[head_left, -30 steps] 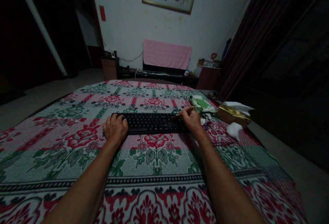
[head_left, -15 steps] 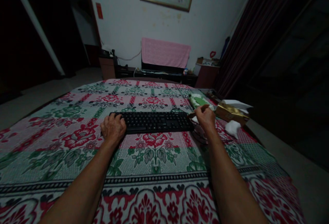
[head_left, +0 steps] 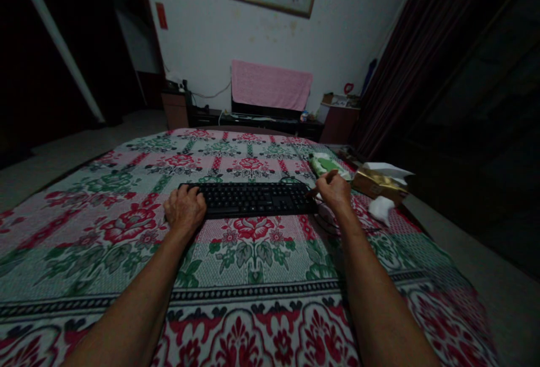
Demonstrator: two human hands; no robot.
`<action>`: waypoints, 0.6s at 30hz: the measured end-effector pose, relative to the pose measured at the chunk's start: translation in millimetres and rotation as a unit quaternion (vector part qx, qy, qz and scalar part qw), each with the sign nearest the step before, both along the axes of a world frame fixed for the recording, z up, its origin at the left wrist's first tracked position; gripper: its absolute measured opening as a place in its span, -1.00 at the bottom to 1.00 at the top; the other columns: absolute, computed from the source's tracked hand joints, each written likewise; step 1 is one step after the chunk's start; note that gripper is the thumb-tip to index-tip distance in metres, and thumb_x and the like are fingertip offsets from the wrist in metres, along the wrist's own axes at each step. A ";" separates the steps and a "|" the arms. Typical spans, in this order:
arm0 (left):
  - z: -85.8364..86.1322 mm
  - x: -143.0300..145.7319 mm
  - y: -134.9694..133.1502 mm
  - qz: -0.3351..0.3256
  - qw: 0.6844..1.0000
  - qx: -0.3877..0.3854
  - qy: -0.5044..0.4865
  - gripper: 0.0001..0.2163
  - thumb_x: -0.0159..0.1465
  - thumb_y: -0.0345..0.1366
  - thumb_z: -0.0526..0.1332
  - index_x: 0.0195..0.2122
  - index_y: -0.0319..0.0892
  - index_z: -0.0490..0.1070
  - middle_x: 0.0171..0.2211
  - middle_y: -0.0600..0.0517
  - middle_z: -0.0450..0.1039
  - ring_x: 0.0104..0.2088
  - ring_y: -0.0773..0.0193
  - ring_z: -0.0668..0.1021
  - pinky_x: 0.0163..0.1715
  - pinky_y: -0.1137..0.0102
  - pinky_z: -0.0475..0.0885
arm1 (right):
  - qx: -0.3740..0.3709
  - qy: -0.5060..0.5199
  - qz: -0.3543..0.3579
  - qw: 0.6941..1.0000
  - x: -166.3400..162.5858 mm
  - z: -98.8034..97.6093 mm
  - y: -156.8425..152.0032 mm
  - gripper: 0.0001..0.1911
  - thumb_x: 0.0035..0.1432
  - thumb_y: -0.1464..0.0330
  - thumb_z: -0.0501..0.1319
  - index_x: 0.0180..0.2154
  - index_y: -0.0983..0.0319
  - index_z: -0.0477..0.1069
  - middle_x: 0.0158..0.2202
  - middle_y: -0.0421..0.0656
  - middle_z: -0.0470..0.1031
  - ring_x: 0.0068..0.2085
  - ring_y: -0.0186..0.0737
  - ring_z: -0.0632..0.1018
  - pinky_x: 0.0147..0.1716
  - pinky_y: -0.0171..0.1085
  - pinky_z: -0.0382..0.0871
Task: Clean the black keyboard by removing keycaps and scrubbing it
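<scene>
A black keyboard (head_left: 253,198) lies lengthwise across the flowered bedspread in front of me. My left hand (head_left: 184,207) is closed over its left end, fingers curled round the edge. At the opposite end, my right hand (head_left: 334,190) pinches a slim brown stick-like tool (head_left: 312,193). One end of the tool pokes up above my fingers, and its lower end points at the keyboard's right-hand keys. Whether that end touches the keys I cannot tell; most of the tool is hidden in my hand. A dark cable curls beside the keyboard's right side.
A green-and-white packet (head_left: 327,164) lies beyond my right hand. Right of it are an open gold box (head_left: 379,182) and a crumpled white tissue (head_left: 381,209) near the bed's edge. A low cabinet with a pink cloth (head_left: 272,85) stands past the bed's far end.
My right hand has shifted slightly left with the brown tool, whose lower end is now closer to the keyboard's right end. My left hand and the keyboard stay about where they were.
</scene>
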State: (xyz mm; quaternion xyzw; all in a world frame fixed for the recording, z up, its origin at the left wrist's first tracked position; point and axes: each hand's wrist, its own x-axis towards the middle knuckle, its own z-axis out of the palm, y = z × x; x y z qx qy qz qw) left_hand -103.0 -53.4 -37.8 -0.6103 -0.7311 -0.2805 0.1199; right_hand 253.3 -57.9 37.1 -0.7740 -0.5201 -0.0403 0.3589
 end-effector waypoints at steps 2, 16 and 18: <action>-0.8 -0.3 1.1 0.002 1.000 0.003 0.000 -0.66 0.23 -0.24 -0.02 -0.08 -0.18 0.44 -0.02 -0.13 0.36 -0.01 0.01 0.33 -0.06 0.14 0.21 | 0.007 0.017 0.018 1.000 -2.6 1.1 -0.4 -0.67 0.07 0.26 0.00 -0.36 0.30 0.47 -0.40 0.01 0.54 -0.33 -0.08 0.53 -0.36 -0.26 0.31; -0.6 -0.8 2.9 0.006 1.000 -0.013 -0.005 -0.67 0.21 -0.24 0.00 -0.09 -0.15 0.44 -0.03 -0.12 0.36 -0.01 -0.01 0.33 -0.07 0.13 0.21 | 0.011 0.075 0.077 0.994 -3.4 4.1 -2.0 -0.68 0.06 0.26 0.00 -0.45 0.26 0.47 -0.46 -0.08 0.54 -0.40 -0.16 0.51 -0.40 -0.28 0.31; -1.0 -1.3 3.2 0.007 1.000 -0.011 -0.006 -0.68 0.21 -0.24 0.00 -0.10 -0.15 0.45 -0.03 -0.12 0.36 -0.01 -0.01 0.33 -0.07 0.13 0.21 | 0.005 0.079 0.131 0.988 -13.6 2.0 -1.5 -0.68 0.06 0.25 0.00 -0.44 0.26 0.46 -0.46 -0.10 0.54 -0.41 -0.19 0.52 -0.40 -0.31 0.31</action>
